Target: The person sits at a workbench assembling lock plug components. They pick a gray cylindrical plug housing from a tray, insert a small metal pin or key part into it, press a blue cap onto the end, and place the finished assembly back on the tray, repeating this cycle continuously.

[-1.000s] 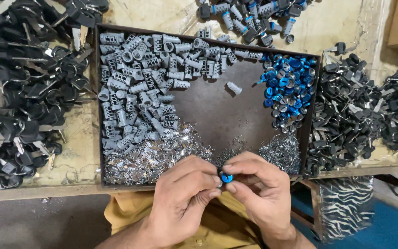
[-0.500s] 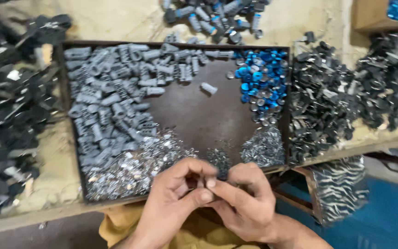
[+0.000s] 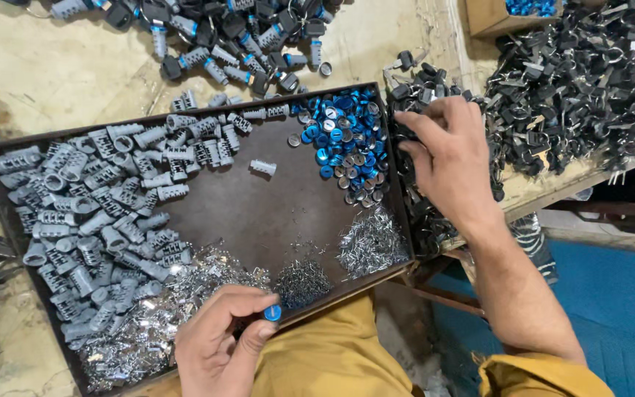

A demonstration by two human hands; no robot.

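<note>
At the near edge of the dark tray (image 3: 273, 220), your left hand (image 3: 218, 345) holds a small part with a blue cap (image 3: 273, 313); the grip is pressed together on it, thumb against fingertips, with the blue end showing toward the camera. The part sits just above the tray's front rim, beside the heap of thin silver pins (image 3: 152, 323) that fills the tray's near left corner. Your right hand (image 3: 450, 158) is well apart from the left, reaching past the tray's right wall into the pile of black keys (image 3: 553, 88) on the bench (image 3: 60, 73). Its fingers are curled down into the pile, and you cannot tell from this view whether the grip has closed on any one piece. Inside the tray, grey lock cylinders (image 3: 90, 213) are massed along the left side and the far rim, with one lone cylinder (image 3: 263, 167) lying apart on the bare floor of the tray. Blue caps (image 3: 343, 140) are heaped in the far right corner, and a second, smaller heap of silver pins (image 3: 372, 242) lies in the near right corner. Beyond the tray's far rim, a scatter of assembled cylinders with black heads (image 3: 237, 37) lies on the bench.
</note>
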